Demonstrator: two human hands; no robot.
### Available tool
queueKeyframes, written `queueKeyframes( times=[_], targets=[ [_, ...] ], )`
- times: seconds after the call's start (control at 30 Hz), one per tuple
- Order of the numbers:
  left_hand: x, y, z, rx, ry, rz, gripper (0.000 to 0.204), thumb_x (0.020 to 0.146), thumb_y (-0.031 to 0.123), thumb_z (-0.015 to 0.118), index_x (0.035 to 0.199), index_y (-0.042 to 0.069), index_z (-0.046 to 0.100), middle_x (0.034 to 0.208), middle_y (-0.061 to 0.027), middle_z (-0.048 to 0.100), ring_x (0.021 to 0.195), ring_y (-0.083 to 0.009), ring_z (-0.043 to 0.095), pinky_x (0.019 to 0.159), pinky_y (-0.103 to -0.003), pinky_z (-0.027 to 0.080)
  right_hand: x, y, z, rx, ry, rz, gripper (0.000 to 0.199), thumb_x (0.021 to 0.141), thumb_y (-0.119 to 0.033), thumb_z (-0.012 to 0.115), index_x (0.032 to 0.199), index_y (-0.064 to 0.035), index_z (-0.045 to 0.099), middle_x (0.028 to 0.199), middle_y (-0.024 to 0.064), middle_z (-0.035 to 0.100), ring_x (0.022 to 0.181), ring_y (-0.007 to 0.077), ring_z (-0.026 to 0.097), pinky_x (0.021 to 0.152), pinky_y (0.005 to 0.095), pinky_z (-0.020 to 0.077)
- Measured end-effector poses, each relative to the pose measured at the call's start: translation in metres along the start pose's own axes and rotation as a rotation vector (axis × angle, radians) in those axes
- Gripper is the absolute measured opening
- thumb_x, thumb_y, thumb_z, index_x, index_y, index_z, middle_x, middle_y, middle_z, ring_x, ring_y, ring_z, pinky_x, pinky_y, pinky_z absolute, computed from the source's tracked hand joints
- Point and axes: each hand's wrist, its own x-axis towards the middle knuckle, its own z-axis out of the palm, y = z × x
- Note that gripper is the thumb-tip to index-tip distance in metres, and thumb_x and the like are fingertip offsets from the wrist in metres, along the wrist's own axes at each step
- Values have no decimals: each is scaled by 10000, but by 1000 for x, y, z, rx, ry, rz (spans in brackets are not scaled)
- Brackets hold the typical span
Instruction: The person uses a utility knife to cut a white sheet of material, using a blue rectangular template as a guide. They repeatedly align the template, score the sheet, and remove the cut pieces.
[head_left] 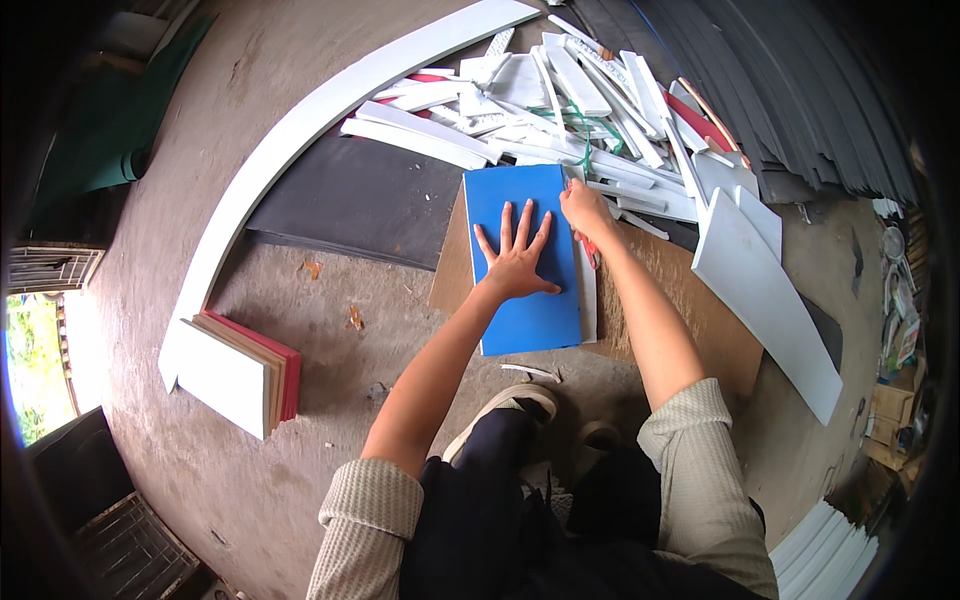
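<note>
One flat rectangular blue sheet point(522, 262), smooth-faced

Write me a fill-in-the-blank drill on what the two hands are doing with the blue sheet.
1. The left hand lies flat, fingers spread, on a sheet coloured ____.
2. The right hand grips a cutter with a ____ handle at the sheet's right edge.
3. The sheet rests on a brown ____ on the floor.
4. The stack of sheets on the floor lies to the person's ____.

Missing words: blue; red; board; left
</note>
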Motion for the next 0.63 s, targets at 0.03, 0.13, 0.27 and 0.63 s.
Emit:
queueKeyframes(
  times=[0.03,0.13,0.27,0.63],
  targets=[
    [0,0,1,2,3,-5,1193,458,563,729,1387,227,59,1442,-75,-81,1301,-328,-159,866,-697,-114,2,0,-1,54,-28,-16,308,840,-198,373,982,47,495,658,188,606,479,266,603,446,344,502],
    [3,2,3,9,8,-4,1194,460,568,727,1386,239,50,1442,-71,-85,1301,-329,-157,870,-694,-113,6,-4,-10,65,-126,36,295,831,-173,372,957,53,513,615,180,596,467,267,597,443,345,491],
    [10,12,6,-2,-15,-5,1204,452,577,727,1385,266,33,1441,-68,-103,1302,-327,-158,877,-687,-109,-20,17,-9,-42,-200,95,279,850,-195,381,963,34,493,585,170,581,416,254,570,420,373,480],
    [5,10,2,123,-40,-22,1214,465,608,713,1384,256,1,1439,-74,-107,1301,-323,-163,879,-687,-113,-253,115,54,-49,-88,65,286,834,-244,459,1038,-44,438,835,264,586,808,438,560,721,513,436]
  ],
)
